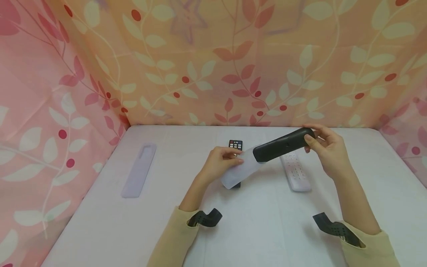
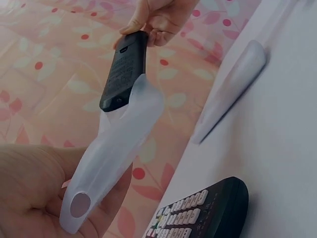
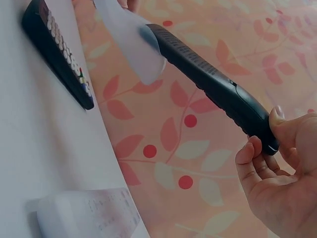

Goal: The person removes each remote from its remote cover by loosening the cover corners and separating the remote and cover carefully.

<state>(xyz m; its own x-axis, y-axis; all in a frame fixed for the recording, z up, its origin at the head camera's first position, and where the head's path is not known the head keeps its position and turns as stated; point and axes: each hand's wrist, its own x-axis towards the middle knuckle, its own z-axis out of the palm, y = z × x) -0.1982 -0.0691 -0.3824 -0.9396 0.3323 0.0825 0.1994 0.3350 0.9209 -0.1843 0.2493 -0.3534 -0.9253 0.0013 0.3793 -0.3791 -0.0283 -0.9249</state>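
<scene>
My right hand [image 1: 330, 152] pinches one end of a black remote control [image 1: 283, 144] between thumb and fingers, its back towards the head camera. The remote slants down to the left, above the table. My left hand [image 1: 215, 163] grips a translucent whitish remote cover [image 1: 241, 170] by its lower part. A round hole shows near that end of the cover [image 2: 114, 144] in the left wrist view. The tip of the remote [image 3: 213, 79] sits at the cover's mouth, showing faintly through the cover wall [image 3: 133, 44] in the right wrist view; most of its body is outside.
Below the left hand lies another black remote [image 1: 235, 142] with light buttons, partly hidden by the cover. A white remote in a clear cover [image 1: 297, 174] lies to its right. A flat pale lavender cover [image 1: 139, 172] is at the left. Patterned cloth [image 1: 233, 63] hangs behind the white table [image 1: 260, 230].
</scene>
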